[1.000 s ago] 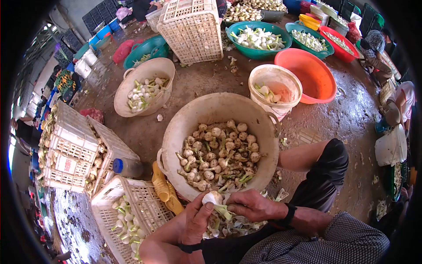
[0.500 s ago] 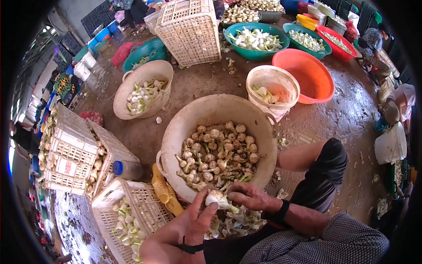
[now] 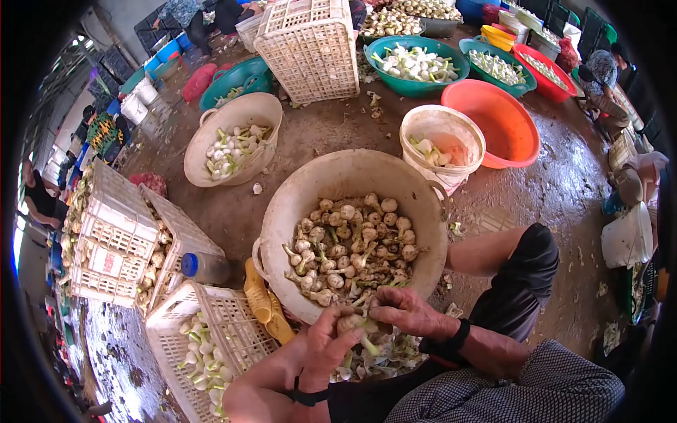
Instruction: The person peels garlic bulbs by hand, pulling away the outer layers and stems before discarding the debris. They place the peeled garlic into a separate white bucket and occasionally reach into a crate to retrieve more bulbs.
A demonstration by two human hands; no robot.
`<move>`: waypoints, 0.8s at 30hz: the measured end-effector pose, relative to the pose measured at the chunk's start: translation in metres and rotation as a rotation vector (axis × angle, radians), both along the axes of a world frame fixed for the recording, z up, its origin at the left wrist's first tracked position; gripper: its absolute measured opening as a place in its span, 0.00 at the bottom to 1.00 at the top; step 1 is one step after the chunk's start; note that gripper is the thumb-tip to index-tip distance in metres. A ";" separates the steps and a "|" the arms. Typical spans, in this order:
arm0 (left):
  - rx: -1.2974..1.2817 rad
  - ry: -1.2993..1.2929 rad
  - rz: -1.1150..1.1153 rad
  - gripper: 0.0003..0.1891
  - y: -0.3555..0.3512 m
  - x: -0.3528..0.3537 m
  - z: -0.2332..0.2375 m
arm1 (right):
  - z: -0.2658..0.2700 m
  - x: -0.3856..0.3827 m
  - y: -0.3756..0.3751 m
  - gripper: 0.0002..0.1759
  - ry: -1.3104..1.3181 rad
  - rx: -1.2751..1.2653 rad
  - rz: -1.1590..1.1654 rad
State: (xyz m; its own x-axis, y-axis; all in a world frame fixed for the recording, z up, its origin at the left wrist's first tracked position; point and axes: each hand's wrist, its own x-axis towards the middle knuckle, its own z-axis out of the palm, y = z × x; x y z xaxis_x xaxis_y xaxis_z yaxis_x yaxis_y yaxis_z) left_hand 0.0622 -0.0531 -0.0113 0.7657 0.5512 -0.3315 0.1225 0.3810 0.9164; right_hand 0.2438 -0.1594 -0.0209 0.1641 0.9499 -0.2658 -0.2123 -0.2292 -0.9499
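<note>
My left hand (image 3: 330, 345) is closed around a garlic bulb (image 3: 350, 324), its green-white stem pointing down toward my lap. My right hand (image 3: 410, 314) pinches at the bulb's right side, where a pale flap of skin shows under the fingertips; the exact grip is partly hidden. Just beyond both hands stands a big beige tub (image 3: 289, 204) holding many unpeeled, soil-stained garlic bulbs (image 3: 338, 250). Below my hands lies a heap of garlic peelings and stalks (image 3: 395, 356).
A crate (image 3: 233, 324) of cleaned garlic and a yellow shoe (image 3: 266, 307) are at my left, with a blue-lidded jar (image 3: 204, 268) behind. Farther out are a beige basin (image 3: 233, 144), a white bucket (image 3: 441, 141), an orange basin (image 3: 493, 123) and a tall crate (image 3: 310, 53). Other people work around the edges.
The bulb has turned in my left hand, from stem toward the right to stem downward. My right hand has moved slightly up and its fingers have come against the bulb.
</note>
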 end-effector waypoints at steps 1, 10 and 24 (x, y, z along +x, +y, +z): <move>0.082 -0.009 -0.048 0.21 0.000 -0.002 -0.012 | 0.005 0.000 0.001 0.10 -0.049 -0.014 0.007; 0.019 -0.085 0.088 0.14 -0.001 -0.002 -0.019 | -0.002 -0.005 -0.001 0.13 0.084 0.004 0.027; 0.176 -0.068 0.006 0.12 0.002 -0.003 -0.017 | -0.004 -0.009 0.000 0.11 -0.192 0.047 0.008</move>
State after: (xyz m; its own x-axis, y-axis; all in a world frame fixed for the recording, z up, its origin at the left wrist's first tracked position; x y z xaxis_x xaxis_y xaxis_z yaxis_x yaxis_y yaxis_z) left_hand 0.0596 -0.0509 -0.0279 0.7797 0.6005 -0.1773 0.0560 0.2150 0.9750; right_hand 0.2352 -0.1595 -0.0253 0.1998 0.9621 -0.1857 -0.0246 -0.1845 -0.9825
